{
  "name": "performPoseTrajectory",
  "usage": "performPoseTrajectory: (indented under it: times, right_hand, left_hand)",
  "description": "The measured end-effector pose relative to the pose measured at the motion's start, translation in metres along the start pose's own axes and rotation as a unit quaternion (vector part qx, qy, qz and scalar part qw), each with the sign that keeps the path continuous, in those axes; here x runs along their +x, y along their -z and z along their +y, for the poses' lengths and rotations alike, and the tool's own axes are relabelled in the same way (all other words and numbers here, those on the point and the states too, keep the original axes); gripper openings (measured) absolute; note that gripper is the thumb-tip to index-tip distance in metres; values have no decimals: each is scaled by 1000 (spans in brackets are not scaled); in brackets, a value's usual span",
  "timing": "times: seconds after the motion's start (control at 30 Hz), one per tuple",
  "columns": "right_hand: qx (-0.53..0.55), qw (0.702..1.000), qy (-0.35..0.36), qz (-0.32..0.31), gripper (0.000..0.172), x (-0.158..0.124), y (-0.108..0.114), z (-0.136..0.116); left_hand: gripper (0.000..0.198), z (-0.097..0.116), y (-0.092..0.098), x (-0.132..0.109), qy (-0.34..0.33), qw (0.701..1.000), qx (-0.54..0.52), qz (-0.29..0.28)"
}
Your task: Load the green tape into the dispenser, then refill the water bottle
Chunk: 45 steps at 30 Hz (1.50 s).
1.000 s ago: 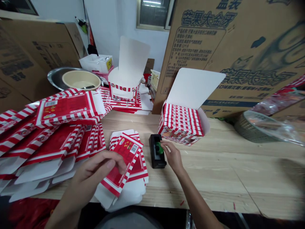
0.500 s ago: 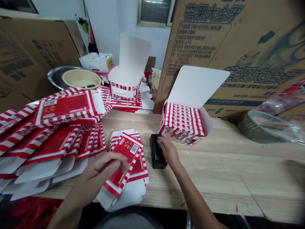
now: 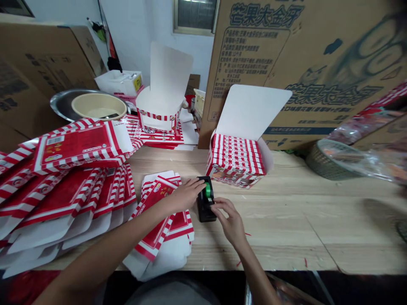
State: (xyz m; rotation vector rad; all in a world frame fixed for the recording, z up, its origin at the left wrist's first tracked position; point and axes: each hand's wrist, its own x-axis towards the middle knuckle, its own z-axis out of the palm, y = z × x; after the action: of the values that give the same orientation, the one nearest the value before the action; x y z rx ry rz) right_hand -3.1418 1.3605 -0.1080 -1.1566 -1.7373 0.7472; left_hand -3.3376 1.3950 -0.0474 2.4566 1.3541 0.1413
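Reaching over the wooden table (image 3: pixel 286 224), your left hand (image 3: pixel 185 195) lay open, fingers straight, with the tips against the black dispenser (image 3: pixel 203 212) and its green part (image 3: pixel 207 190) at lower centre of the frame. Your right hand (image 3: pixel 231 220) stood just right of it in a narrow pinch at the dispenser's edge; whether that pinch actually gripped anything could not be told from this view. With a hand on each side, the dispenser was probably being steadied.

Item: flat red-and-white striped cartons (image 3: pixel 162 228), stacked under your left forearm, just beside the dispenser, likely kept there within reach.
Item: a larger fanned pile of the same cartons (image 3: pixel 63 186), left of frame.
Item: an open white-lidded box (image 3: pixel 251 110) packed with striped packs (image 3: pixel 237 156), centre right, its lid upright before a printed corrugated carton (image 3: pixel 286 72), which seemingly propped it.
Item: one opened upright carton (image 3: pixel 160 97), upper centre.
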Motion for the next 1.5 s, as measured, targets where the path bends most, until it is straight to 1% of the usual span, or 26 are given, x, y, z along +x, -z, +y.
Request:
performPoseTrajectory:
  times: [0.03,0.1,0.2,0.27,0.37,0.5,0.57,0.63,0.77,0.87,0.93,1.03,1.13,1.2,1.27,1.33,1.4,1.5]
  right_hand:
    - [6,1000,-11,10,15,-8,1,0]
    - [17,999,-32,27,17,-25,3,0]
    - [31,997,-58,50,16,-49,3,-2]
    - [41,995,-72,58,15,-63,2,-5]
    - [79,990,-103,46,14,-85,0,-11]
    - [145,977,-159,4,13,-106,-6,-11]
    - [177,966,-189,1,14,-106,-12,-7]
    - [196,956,-216,20,18,-99,-20,0]
    - [191,949,-245,58,23,-79,-38,10]
    - [181,944,-264,75,25,-71,-45,13]
    - [180,942,-274,77,27,-69,-42,13]
    - [191,940,-275,65,32,-78,-26,10]
    - [194,938,-281,63,35,-103,-6,2]
    - [180,937,-292,72,34,-124,1,-5]
    - [155,938,-298,86,30,-142,1,-11]
    - [132,941,-295,100,24,-153,-2,-15]
    - [119,947,-280,104,21,-160,-5,-17]
    - [112,958,-248,92,21,-166,-4,-13]
  left_hand:
    - [45,-4,-5,9,-7,1000,5,-6]
    - [45,-8,-12,18,-17,1000,20,-14]
    - [48,-8,-19,17,-21,999,44,-21]
    - [56,-6,-22,16,-15,998,62,-19]
    - [65,-4,-24,17,-5,996,88,-9]
    - [61,-3,-22,17,-10,994,109,-5]
    - [58,-2,-21,16,-12,993,116,0]
    - [58,-2,-21,15,-13,992,123,5]
    - [60,-3,-22,17,-12,991,130,11]
    - [61,-4,-23,19,-14,991,129,15]
    - [61,-6,-23,20,-17,991,128,19]
    - [57,-8,-24,19,-23,992,124,23]
    - [52,-10,-25,19,-29,993,113,20]
    - [52,-10,-25,19,-31,994,104,17]
    - [52,-10,-26,20,-31,995,95,14]
    - [52,-10,-27,21,-29,996,86,8]
    - [52,-11,-28,21,-27,997,75,1]
    - [57,-12,-25,17,-21,998,57,3]
